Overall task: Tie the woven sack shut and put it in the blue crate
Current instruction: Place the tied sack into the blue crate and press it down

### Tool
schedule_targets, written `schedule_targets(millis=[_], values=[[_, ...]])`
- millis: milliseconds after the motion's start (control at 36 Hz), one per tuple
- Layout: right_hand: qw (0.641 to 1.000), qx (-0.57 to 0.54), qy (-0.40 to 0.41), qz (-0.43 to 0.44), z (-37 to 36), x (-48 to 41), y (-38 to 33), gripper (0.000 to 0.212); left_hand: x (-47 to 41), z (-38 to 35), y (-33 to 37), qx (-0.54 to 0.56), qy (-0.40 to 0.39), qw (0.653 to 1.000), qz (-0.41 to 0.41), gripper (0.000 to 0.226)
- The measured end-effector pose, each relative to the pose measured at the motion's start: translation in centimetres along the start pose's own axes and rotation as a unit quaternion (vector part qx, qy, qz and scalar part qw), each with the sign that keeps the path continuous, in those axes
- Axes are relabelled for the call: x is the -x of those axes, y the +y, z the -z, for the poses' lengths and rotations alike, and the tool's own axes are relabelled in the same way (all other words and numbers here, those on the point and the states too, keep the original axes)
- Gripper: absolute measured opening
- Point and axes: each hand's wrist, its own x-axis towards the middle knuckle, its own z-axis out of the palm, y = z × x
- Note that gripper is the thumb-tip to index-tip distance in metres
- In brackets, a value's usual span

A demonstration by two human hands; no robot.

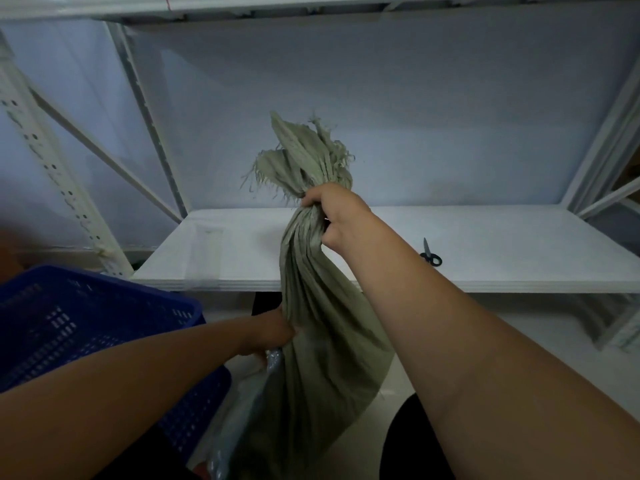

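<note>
A grey-green woven sack (322,341) hangs upright in front of the white shelf, its mouth gathered into a frayed bunch above. My right hand (334,216) grips the gathered neck just below the frayed top and holds the sack up. Lower down, my left hand (273,332) grips the sack's left side, where some clear plastic (273,358) shows beside it. The blue crate (79,334) stands at the lower left, open side up, partly behind my left forearm. I see no tie or cord around the neck.
A white shelf board (485,251) runs behind the sack, with black-handled scissors (430,254) lying on its right part. White rack uprights (52,174) stand at left and right. The pale floor shows below the shelf.
</note>
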Motion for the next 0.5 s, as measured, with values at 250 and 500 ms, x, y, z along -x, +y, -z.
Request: schedule_targets(millis=[250,500], values=[[1.000,-0.019,0.008,-0.004,2.3,0.1,-1.7,0.012,0.8,2.1,1.1,0.064,0.207,0.976,-0.015,0.028],[0.999,-0.010,-0.014,-0.043,3.3,0.3,-1.5,0.019,0.9,4.7,1.5,0.188,0.317,0.927,-0.068,0.029]])
